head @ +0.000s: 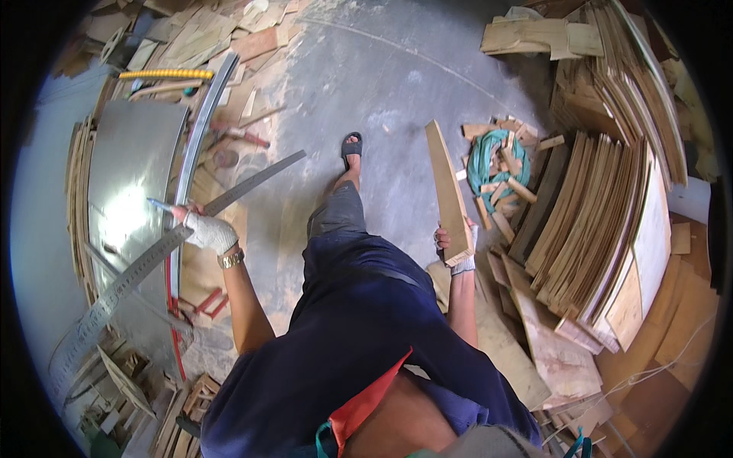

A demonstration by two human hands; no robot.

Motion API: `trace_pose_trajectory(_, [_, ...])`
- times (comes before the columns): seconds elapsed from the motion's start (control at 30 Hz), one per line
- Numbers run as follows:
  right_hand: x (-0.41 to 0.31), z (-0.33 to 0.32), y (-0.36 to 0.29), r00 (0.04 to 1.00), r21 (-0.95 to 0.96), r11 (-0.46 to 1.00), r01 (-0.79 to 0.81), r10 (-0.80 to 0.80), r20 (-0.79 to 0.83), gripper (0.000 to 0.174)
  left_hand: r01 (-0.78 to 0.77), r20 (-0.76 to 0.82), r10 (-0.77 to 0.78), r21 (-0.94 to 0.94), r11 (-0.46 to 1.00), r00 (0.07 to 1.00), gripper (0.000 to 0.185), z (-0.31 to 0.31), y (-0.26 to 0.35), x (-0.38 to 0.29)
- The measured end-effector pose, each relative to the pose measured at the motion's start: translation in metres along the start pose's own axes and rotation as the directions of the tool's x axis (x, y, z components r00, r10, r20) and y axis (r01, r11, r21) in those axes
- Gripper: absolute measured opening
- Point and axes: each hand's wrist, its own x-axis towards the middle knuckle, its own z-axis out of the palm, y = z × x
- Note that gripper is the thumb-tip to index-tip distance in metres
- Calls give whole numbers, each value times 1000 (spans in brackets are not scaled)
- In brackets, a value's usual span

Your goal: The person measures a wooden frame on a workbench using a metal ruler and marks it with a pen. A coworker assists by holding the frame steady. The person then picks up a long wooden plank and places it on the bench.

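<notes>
My left hand (209,230), in a pale knitted fingerless glove, grips a long steel ruler (150,256). A blue pen (160,204) sticks out from the same fingers. The ruler runs slantwise from the lower left rim to above the floor by my leg. On the other side, my right hand (458,240), gloved too, is closed around the near end of a long wooden board (448,197). The board's far end points ahead, clear of the floor. Part of my right hand is hidden behind the board.
Stacked wooden panels (595,223) lean at the right. Near them, wood offcuts lie in and around a green sack (480,166). A metal-topped table (137,154) with a metal rail (197,129) stands at the left. Scrap wood (200,34) litters the far left of the concrete floor (395,86).
</notes>
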Motion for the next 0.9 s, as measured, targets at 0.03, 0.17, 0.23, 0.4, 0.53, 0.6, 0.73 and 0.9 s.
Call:
trace_pose_trajectory(0.03, [22, 17, -24, 994, -47, 998, -46, 41, -98, 72, -18, -33, 19, 29, 999, 999, 42, 25, -8, 5])
trace_pose_trajectory(0.17, [99, 83, -108, 905, -196, 966, -167, 71, -419, 62, -6, -94, 14, 82, 997, 995, 47, 136, -42, 34])
trace_pose_trajectory(0.23, [136, 110, -141, 871, -241, 950, -200, 60, -488, 65, 52, -148, -37, 98, 994, 988, 47, 193, -49, 50])
trace_pose_trajectory(0.4, [195, 112, -195, 866, -489, 867, 98, -316, -388, 60, 7, -63, 19, 381, 925, 998, 40, 312, -91, 85])
trace_pose_trajectory(0.53, [242, 158, -245, 913, -456, 890, -14, -175, -370, 58, 36, 3, -37, 85, 996, 999, 35, 455, -103, 103])
trace_pose_trajectory(0.6, [274, 186, -294, 888, -459, 888, -40, -179, -423, 58, 82, 3, -82, 38, 996, 997, 35, 511, -120, 108])
trace_pose_trajectory(0.73, [344, 244, -420, 842, -525, 851, 15, -294, -452, 57, 133, -30, -133, 22, 991, 991, 36, 629, -159, 113])
trace_pose_trajectory(0.9, [429, 345, -582, 818, -627, 775, 83, -412, -401, 56, 58, -102, -53, 53, 997, 993, 35, 752, -172, 125])
